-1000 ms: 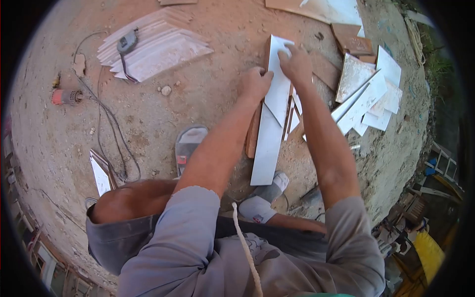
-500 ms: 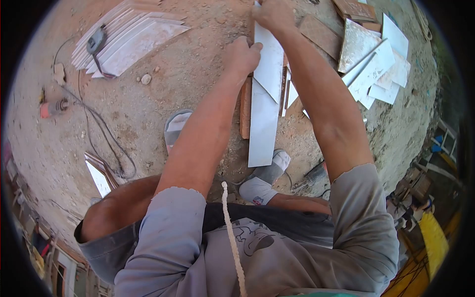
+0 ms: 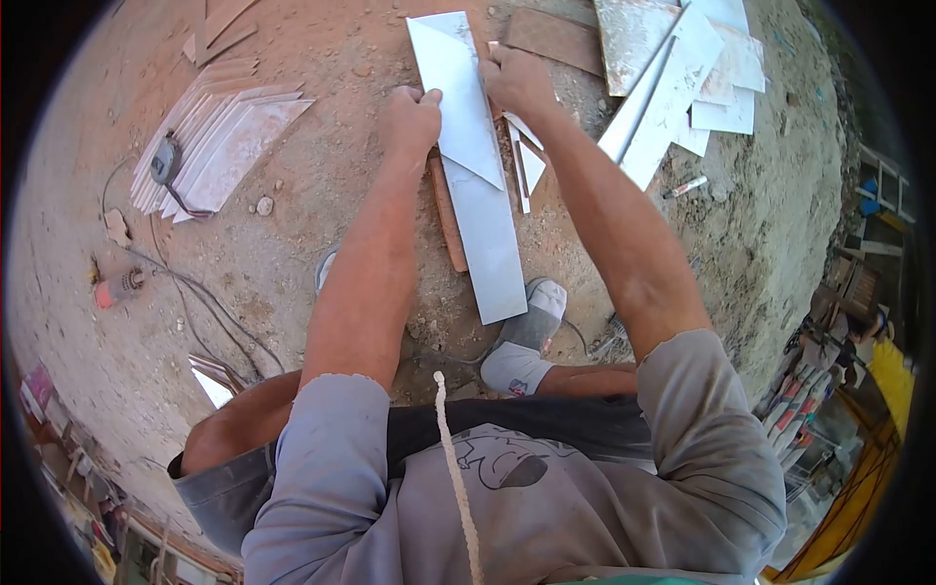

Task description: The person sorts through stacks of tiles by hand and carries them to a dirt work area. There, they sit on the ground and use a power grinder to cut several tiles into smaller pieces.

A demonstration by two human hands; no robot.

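A white tile strip with slanted ends (image 3: 456,93) lies over a longer white tile strip (image 3: 485,249), which slopes down toward my foot. My left hand (image 3: 411,119) is closed on the left edge of the upper strip, thumb on top. At the right edge, my right hand (image 3: 519,82) is closed, its fingers curled; a small brown end shows above them, but what they hold is mostly hidden. A reddish-brown piece (image 3: 449,219) lies under the strips on the left. Narrow tile offcuts (image 3: 524,168) are just below my right hand.
Cut white tiles (image 3: 682,88) lie piled at the right, near a brown tile (image 3: 556,41) and a marker (image 3: 685,187). At left are fanned tiles (image 3: 229,146) with a grey tool (image 3: 166,159), a red-ended power tool (image 3: 119,289) and a cable (image 3: 200,297).
The upper strip and both hands have come closer to me and left in view. My right hand has shifted from the strip's far end to its right edge. The view has also shifted.
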